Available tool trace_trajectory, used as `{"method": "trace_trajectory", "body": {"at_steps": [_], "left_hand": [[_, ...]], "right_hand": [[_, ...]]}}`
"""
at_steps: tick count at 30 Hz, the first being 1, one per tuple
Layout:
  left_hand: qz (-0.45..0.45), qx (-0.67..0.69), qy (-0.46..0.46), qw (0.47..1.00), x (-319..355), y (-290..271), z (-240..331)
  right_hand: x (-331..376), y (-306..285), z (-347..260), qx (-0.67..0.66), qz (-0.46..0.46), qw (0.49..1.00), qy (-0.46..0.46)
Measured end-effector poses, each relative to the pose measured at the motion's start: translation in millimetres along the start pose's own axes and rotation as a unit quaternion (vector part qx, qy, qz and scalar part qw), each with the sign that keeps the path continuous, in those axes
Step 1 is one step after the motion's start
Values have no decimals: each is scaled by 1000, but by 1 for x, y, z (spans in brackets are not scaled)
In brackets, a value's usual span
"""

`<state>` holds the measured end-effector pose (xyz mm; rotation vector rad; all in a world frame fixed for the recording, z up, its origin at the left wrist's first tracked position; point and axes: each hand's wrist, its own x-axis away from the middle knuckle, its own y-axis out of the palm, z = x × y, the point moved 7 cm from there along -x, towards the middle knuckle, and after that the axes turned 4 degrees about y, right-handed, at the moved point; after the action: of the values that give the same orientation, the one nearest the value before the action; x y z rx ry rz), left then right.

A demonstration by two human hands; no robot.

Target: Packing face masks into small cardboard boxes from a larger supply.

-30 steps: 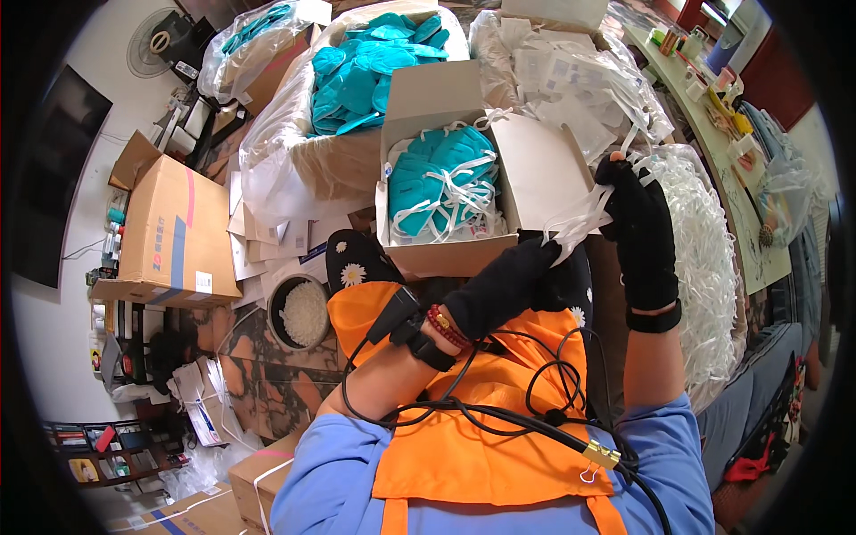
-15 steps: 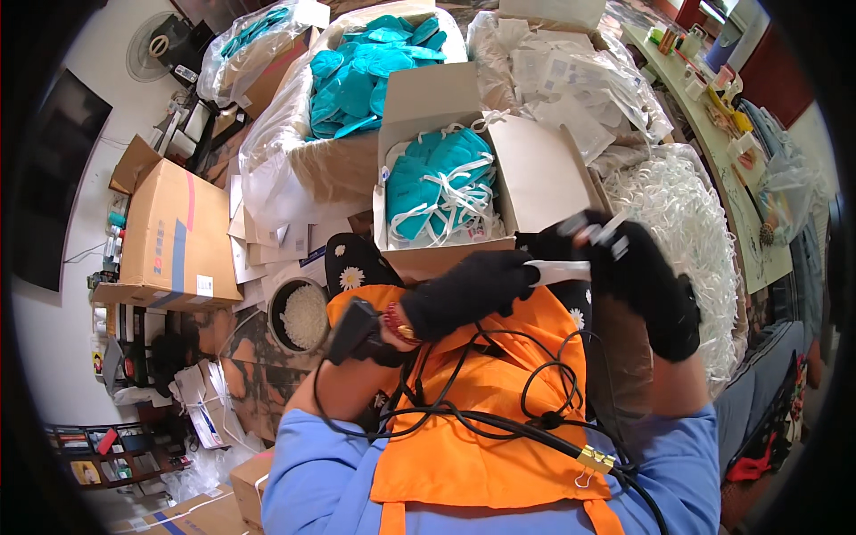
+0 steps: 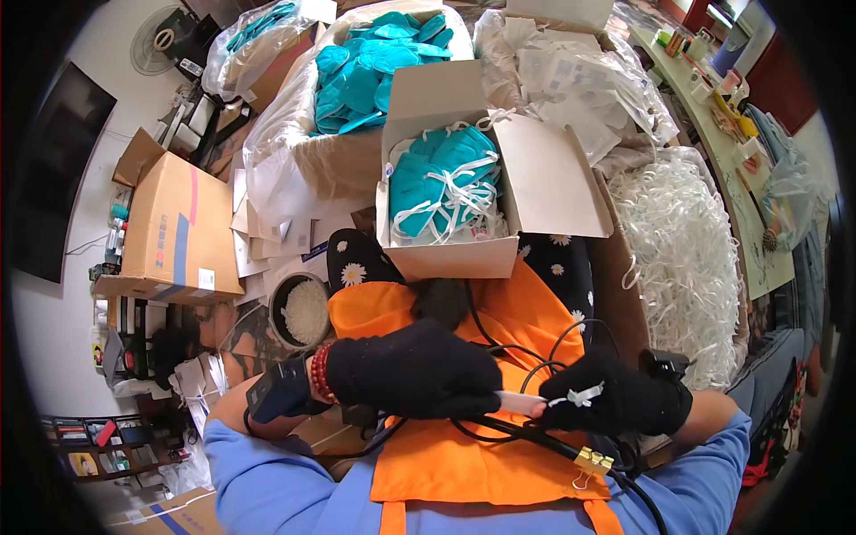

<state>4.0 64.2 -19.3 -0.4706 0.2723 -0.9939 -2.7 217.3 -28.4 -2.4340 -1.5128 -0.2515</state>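
My left hand (image 3: pixel 415 370), in a black glove, is closed low over my lap, and what it grips is hidden. Facing it, my right hand (image 3: pixel 615 392), gloved in black too, is closed on a white strap (image 3: pixel 584 396) whose short, knotted-looking end sticks out over the fingers. A pale pinkish piece shows between the hands; I cannot tell whether it is a bare fingertip or part of the strap. In front of them stands an open cardboard box (image 3: pixel 455 261) of teal face masks (image 3: pixel 437 183) with white straps.
Beyond are a plastic-lined carton of teal mask pieces (image 3: pixel 379 67) and a heap of clear packets (image 3: pixel 580 89). White straps (image 3: pixel 678 241) fill a carton at right. A bowl of white bits (image 3: pixel 303 309) and a brown carton (image 3: pixel 178 227) are at left. Black cables (image 3: pixel 526 432) cross my orange apron.
Both hands have come down and back toward my body, away from the mask box. The white strip stretched between them earlier no longer shows at full length.
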Motion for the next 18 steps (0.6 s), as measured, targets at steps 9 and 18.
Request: {"method": "trace_trajectory", "body": {"at_steps": [9, 18], "left_hand": [[272, 167, -287, 903, 141, -41, -100], [292, 568, -158, 753, 34, 2, -101]], "right_hand": [[106, -70, 111, -267, 297, 909, 118], [-19, -60, 38, 25, 196, 977, 78]]}}
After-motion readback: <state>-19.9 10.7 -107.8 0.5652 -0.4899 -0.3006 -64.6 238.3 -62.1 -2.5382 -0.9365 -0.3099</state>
